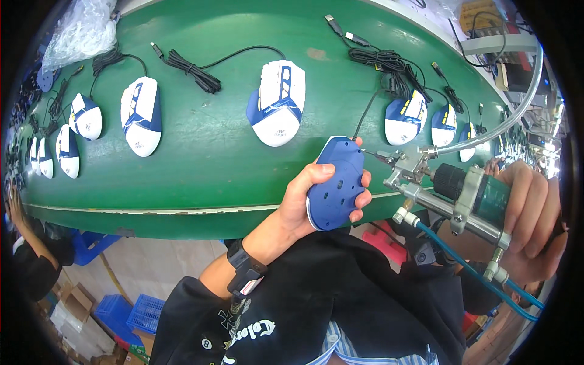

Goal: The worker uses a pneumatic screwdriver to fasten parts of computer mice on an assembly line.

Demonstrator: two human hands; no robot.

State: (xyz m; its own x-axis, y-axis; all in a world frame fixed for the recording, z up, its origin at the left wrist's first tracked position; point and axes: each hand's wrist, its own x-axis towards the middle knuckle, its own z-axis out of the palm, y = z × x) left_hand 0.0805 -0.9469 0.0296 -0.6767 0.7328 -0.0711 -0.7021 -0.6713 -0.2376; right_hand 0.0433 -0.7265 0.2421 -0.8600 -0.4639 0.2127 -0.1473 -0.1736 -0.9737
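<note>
My left hand (295, 204) is wrapped round a computer mouse (336, 193), its blue underside turned up and several screw holes showing. The thumb lies on its left side and the fingertips curl round the right. A black cable leaves the mouse's far end. On the right, my right hand (532, 210) grips a screw-feeding power screwdriver (447, 204) with a dark teal body, metal guide and clear hose. The screwdriver's thin tip (371, 153) points left at the mouse's far right corner; whether it touches I cannot tell.
White-and-blue mice (280, 103) with bundled cables stand along the green bench (207, 164) on both sides. A clear feed hose (511, 118) arcs at the right; teal air tubes (456, 258) trail below. Plastic bags (82, 33) sit far left. Another person's arm (30, 234) shows at left.
</note>
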